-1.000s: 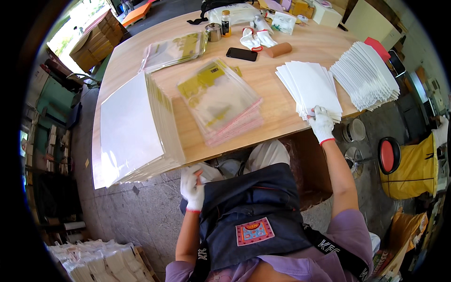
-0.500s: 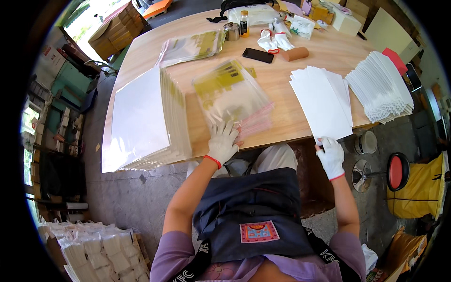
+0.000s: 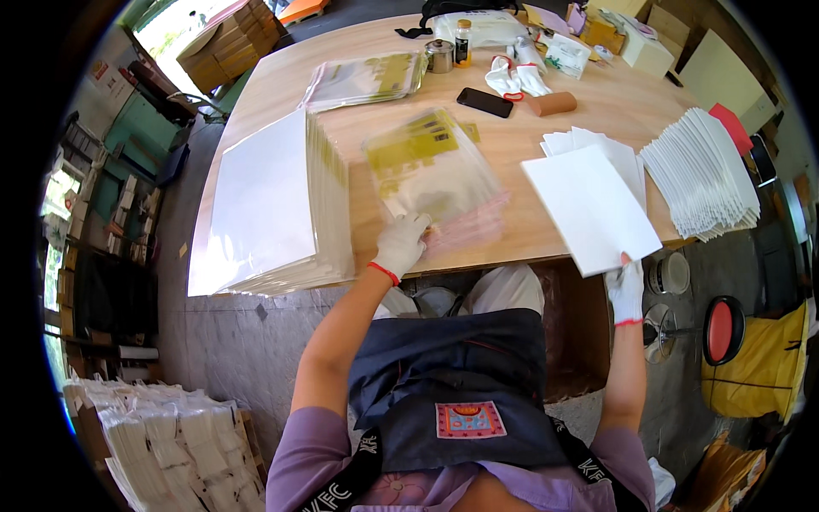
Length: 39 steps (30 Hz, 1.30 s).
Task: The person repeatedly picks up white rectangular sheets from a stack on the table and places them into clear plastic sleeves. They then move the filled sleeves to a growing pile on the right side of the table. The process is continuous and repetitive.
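A tall stack of white sheets (image 3: pixel 273 205) is piled left on the bench (image 3: pixel 546 136), a fanned pile (image 3: pixel 699 175) right. A white sheet (image 3: pixel 590 209) is pinched by the right hand (image 3: pixel 627 288); clear bags (image 3: pixel 435 175) are pressed flat under the left hand (image 3: pixel 401 246)

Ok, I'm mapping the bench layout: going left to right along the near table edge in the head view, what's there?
Tall stack of white sheets → left hand on clear bags → white sheet held by right hand → fanned white stack.

White card (image 3: pixel 589 209) lifted at edge; clear bags (image 3: pixel 435 175) stacked flat.
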Each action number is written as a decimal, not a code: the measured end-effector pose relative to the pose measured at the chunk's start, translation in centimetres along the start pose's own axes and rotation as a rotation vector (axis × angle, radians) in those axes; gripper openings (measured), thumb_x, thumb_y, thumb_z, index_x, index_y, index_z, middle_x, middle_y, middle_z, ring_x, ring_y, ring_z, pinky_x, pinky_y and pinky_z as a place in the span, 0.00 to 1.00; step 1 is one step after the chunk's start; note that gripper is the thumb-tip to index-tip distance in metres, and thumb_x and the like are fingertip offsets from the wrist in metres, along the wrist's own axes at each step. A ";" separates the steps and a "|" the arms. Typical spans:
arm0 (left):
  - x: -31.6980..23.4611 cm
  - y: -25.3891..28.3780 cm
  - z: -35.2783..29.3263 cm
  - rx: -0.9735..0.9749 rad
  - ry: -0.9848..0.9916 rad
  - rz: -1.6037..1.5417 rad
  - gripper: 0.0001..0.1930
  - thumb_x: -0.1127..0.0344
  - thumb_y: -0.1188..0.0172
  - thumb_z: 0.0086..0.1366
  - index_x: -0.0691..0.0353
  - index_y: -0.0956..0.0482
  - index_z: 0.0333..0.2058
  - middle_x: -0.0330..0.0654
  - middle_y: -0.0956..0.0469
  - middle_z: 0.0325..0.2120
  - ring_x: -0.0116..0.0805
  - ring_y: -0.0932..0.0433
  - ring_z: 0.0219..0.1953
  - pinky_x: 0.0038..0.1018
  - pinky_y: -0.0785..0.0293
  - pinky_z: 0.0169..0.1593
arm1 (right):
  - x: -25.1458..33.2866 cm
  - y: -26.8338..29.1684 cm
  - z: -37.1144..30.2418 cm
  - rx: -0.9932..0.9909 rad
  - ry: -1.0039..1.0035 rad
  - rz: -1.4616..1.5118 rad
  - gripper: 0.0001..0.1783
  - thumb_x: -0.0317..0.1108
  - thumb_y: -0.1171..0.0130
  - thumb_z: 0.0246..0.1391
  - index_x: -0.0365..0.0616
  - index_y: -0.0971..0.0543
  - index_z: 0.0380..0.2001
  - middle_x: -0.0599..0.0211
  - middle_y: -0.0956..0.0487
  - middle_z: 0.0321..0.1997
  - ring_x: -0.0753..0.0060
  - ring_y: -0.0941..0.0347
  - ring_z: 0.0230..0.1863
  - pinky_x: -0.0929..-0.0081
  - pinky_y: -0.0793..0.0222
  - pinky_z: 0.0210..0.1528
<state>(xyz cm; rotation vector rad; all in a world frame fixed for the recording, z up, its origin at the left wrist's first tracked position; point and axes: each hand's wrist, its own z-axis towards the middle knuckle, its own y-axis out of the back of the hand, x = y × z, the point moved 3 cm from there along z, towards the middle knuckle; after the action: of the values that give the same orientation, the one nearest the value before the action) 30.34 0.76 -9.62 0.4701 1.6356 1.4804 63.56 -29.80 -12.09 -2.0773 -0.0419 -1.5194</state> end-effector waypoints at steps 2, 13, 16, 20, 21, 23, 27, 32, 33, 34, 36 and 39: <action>0.5 0.0 -0.5 -0.005 0.041 -0.125 0.15 0.76 0.48 0.47 0.53 0.28 0.35 0.39 0.29 0.37 0.40 0.29 0.42 0.33 0.29 0.40 | 0.4 -1.8 -4.3 0.082 -0.061 0.001 0.17 0.29 0.50 0.51 0.37 0.32 0.46 0.61 0.25 0.37 0.72 0.27 0.30 0.80 0.29 0.25; 0.3 0.9 -3.3 -0.344 -0.036 -0.005 0.14 0.77 0.50 0.46 0.56 0.26 0.34 0.40 0.28 0.37 0.41 0.27 0.37 0.34 0.30 0.38 | -5.4 -2.4 -14.9 0.253 -0.418 0.014 0.24 0.34 0.49 0.49 0.34 0.34 0.49 0.62 0.23 0.35 0.75 0.25 0.27 0.81 0.30 0.25; 1.4 0.3 -2.5 -0.201 0.032 -0.138 0.13 0.79 0.50 0.46 0.57 0.26 0.32 0.40 0.27 0.33 0.40 0.28 0.33 0.33 0.31 0.35 | -6.7 -2.5 -14.9 0.426 -0.466 0.259 0.23 0.33 0.50 0.50 0.34 0.34 0.49 0.58 0.24 0.41 0.67 0.24 0.34 0.75 0.25 0.32; 1.4 1.3 -1.9 -0.155 -0.042 -0.449 0.15 0.81 0.51 0.46 0.56 0.25 0.33 0.39 0.27 0.30 0.39 0.29 0.28 0.31 0.32 0.32 | -8.3 -2.5 -14.7 0.240 -0.402 0.169 0.22 0.33 0.49 0.52 0.35 0.34 0.49 0.58 0.25 0.45 0.66 0.24 0.39 0.73 0.26 0.41; 1.5 1.5 -1.8 -0.135 -0.089 -0.479 0.17 0.81 0.51 0.46 0.55 0.25 0.35 0.39 0.27 0.31 0.39 0.29 0.28 0.30 0.32 0.31 | -8.2 -2.8 -14.8 0.256 -0.381 0.164 0.22 0.33 0.49 0.52 0.35 0.34 0.49 0.58 0.25 0.45 0.66 0.25 0.40 0.72 0.27 0.41; 1.4 1.7 -2.1 -0.113 -0.127 -0.452 0.20 0.81 0.51 0.45 0.54 0.24 0.37 0.38 0.26 0.33 0.38 0.28 0.28 0.29 0.31 0.31 | -7.6 -4.0 -15.3 0.282 -0.340 0.158 0.22 0.34 0.49 0.52 0.35 0.34 0.50 0.58 0.25 0.45 0.65 0.25 0.42 0.70 0.27 0.43; -1.0 2.1 -3.3 -0.175 -0.133 -0.333 0.23 0.83 0.53 0.46 0.56 0.26 0.42 0.38 0.26 0.35 0.35 0.28 0.30 0.26 0.31 0.33 | -9.0 -4.2 -15.9 0.298 -0.371 0.199 0.20 0.35 0.49 0.53 0.37 0.34 0.48 0.62 0.26 0.40 0.71 0.29 0.36 0.75 0.34 0.36; -2.4 -2.9 -5.7 -0.627 0.271 -1.277 0.31 0.84 0.51 0.53 0.59 0.44 0.57 0.42 0.30 0.45 0.31 0.29 0.45 0.25 0.27 0.45 | -5.5 -9.4 -19.1 0.219 -0.332 0.114 0.15 0.37 0.51 0.55 0.40 0.33 0.43 0.68 0.26 0.27 0.80 0.35 0.17 0.84 0.43 0.15; -3.0 -3.9 -5.2 -0.690 0.302 -1.384 0.29 0.82 0.51 0.55 0.60 0.43 0.56 0.43 0.30 0.46 0.32 0.29 0.46 0.25 0.27 0.44 | -5.2 -9.6 -19.5 0.220 -0.331 0.100 0.15 0.37 0.52 0.56 0.40 0.33 0.44 0.68 0.26 0.27 0.80 0.35 0.16 0.84 0.43 0.14; -3.9 -5.3 -4.5 -0.763 0.338 -1.492 0.27 0.81 0.50 0.56 0.61 0.43 0.56 0.44 0.30 0.47 0.34 0.29 0.46 0.25 0.27 0.44 | -4.8 -9.9 -20.0 0.227 -0.333 0.082 0.15 0.37 0.52 0.56 0.40 0.33 0.44 0.68 0.26 0.26 0.80 0.35 0.16 0.84 0.43 0.14; -4.1 -8.0 -3.5 -0.789 0.415 -1.725 0.25 0.77 0.50 0.58 0.62 0.42 0.55 0.45 0.30 0.48 0.36 0.29 0.46 0.26 0.26 0.43 | -4.2 -10.0 -20.4 0.247 -0.349 0.059 0.16 0.37 0.52 0.57 0.40 0.34 0.45 0.68 0.26 0.27 0.80 0.34 0.18 0.83 0.41 0.16; -4.9 -11.7 -2.9 -0.477 0.511 -2.165 0.23 0.72 0.50 0.60 0.62 0.41 0.54 0.46 0.30 0.48 0.38 0.28 0.47 0.29 0.27 0.45 | -3.7 -9.3 -20.2 0.440 -0.394 0.075 0.20 0.35 0.53 0.58 0.40 0.37 0.51 0.65 0.26 0.37 0.75 0.28 0.28 0.79 0.32 0.24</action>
<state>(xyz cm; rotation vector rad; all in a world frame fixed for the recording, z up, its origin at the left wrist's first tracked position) 33.87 -7.30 -19.13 -1.6014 0.9578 0.0970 41.50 -30.01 -7.44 -1.9520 -0.4039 -0.9319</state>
